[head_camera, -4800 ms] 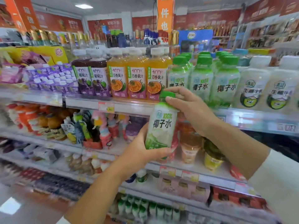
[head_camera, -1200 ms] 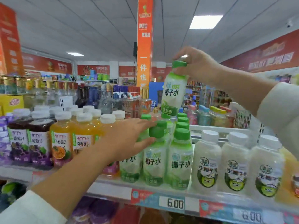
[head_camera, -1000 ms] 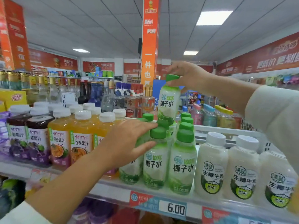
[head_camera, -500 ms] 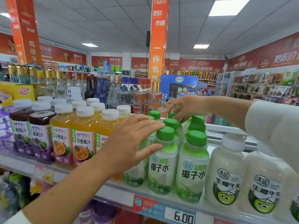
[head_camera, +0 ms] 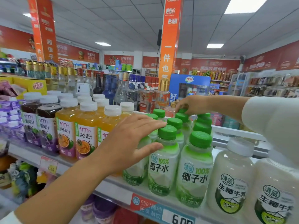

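Several green-capped coconut water bottles (head_camera: pixel 195 172) stand in rows on the top shelf (head_camera: pixel 113 186). My left hand (head_camera: pixel 129 143) lies flat against the left front bottles, fingers straight over their caps and thumb touching the front bottle (head_camera: pixel 163 167). My right hand (head_camera: pixel 192 105) reaches to the back of the rows. Its fingertips curl down round the green cap of a rear coconut water bottle (head_camera: pixel 182 111), which stands among the others and is mostly hidden by them.
Orange juice bottles (head_camera: pixel 84 135) and dark grape juice bottles (head_camera: pixel 30 126) stand left of the green ones, white coconut milk bottles (head_camera: pixel 231 180) to the right. Glass liquor bottles (head_camera: pixel 123 91) line up behind. A price strip (head_camera: pixel 178 219) runs along the shelf edge.
My right hand has lowered the coconut water bottle from above the shelf down into the back row. My left hand has stayed against the front bottles.
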`<action>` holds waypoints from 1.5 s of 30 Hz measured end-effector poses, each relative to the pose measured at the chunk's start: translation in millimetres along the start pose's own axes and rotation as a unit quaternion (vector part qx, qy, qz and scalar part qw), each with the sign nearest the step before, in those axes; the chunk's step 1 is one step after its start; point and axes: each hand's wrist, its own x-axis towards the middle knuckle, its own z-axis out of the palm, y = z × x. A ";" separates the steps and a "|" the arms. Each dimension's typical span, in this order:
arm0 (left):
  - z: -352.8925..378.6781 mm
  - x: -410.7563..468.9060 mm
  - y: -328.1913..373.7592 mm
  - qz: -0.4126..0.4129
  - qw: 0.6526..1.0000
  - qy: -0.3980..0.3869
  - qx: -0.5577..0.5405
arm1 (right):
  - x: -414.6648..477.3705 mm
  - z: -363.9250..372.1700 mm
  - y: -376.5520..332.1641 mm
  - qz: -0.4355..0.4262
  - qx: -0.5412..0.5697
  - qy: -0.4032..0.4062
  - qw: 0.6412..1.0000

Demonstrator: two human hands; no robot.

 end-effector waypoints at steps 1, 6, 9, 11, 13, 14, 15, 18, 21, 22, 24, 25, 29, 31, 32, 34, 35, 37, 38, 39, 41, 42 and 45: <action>-1.1 0.0 1.0 -0.001 1.000 0.000 0.003 | -1.2 -0.9 0.6 -0.007 -0.002 0.010 1.000; -6.1 -4.4 14.6 -0.019 0.999 0.011 0.028 | -36.0 -42.8 -5.8 -0.035 0.064 0.179 0.981; -11.4 -11.4 22.0 -0.059 0.998 0.022 0.003 | -77.4 -75.3 -23.9 -0.039 0.130 0.324 0.936; -20.5 -15.2 28.5 -0.075 0.996 0.041 -0.016 | -107.1 -90.4 -40.7 -0.051 0.198 0.387 0.899; -32.9 -19.6 36.2 -0.110 0.990 0.057 -0.065 | -138.0 -99.0 -62.3 -0.064 0.252 0.417 0.871; -38.4 -23.8 40.0 -0.136 0.983 0.056 -0.110 | -151.6 -99.4 -73.5 -0.066 0.279 0.420 0.861; -43.1 -29.5 44.1 -0.161 0.972 0.047 -0.167 | -164.6 -96.9 -85.7 -0.065 0.308 0.412 0.855; -57.0 -55.6 56.0 -0.203 0.907 0.011 -0.370 | -191.0 -72.9 -118.0 -0.070 0.369 0.361 0.854; -69.0 -92.5 69.5 -0.231 0.832 -0.036 -0.504 | -207.1 -33.4 -149.1 -0.098 0.432 0.302 0.844; -69.1 -106.6 72.9 -0.240 0.806 -0.052 -0.539 | -210.4 -18.4 -158.5 -0.098 0.454 0.278 0.841; -61.9 -136.1 77.6 -0.257 0.754 -0.082 -0.599 | -215.2 15.2 -177.1 -0.092 0.497 0.234 0.830; -53.9 -152.4 79.4 -0.268 0.727 -0.082 -0.627 | -217.1 32.5 -186.8 -0.088 0.510 0.216 0.828; -30.1 -216.6 92.5 -0.350 0.682 -0.054 -0.640 | -219.0 107.1 -215.4 -0.035 0.551 0.183 0.813; -27.0 -244.1 99.5 -0.381 0.670 -0.058 -0.635 | -222.9 140.8 -226.5 -0.008 0.594 0.184 0.783; -26.9 -256.0 102.5 -0.395 0.664 -0.061 -0.632 | -225.4 156.4 -232.8 0.003 0.614 0.183 0.768; -26.6 -275.1 108.5 -0.417 0.657 -0.067 -0.625 | -228.9 183.2 -245.5 0.030 0.644 0.173 0.745; -26.5 -283.0 111.4 -0.427 0.656 -0.071 -0.619 | -230.8 194.1 -252.0 0.048 0.656 0.166 0.735; -27.8 -296.1 116.7 -0.449 0.659 -0.074 -0.599 | -233.7 210.9 -261.8 0.071 0.671 0.157 0.721; -28.4 -302.7 118.6 -0.458 0.659 -0.075 -0.591 | -236.3 216.6 -266.2 0.075 0.674 0.156 0.719; -29.0 -308.7 119.6 -0.465 0.661 -0.077 -0.584 | -238.8 220.6 -269.2 0.076 0.675 0.154 0.717; -32.2 -317.1 122.0 -0.469 0.675 -0.088 -0.563 | -243.6 225.9 -271.8 0.071 0.684 0.142 0.712; -33.9 -320.0 123.5 -0.468 0.686 -0.090 -0.550 | -246.3 227.6 -272.6 0.065 0.689 0.134 0.709; -38.8 -319.6 132.1 -0.455 0.742 -0.067 -0.487 | -253.2 229.0 -272.7 0.051 0.679 0.125 0.722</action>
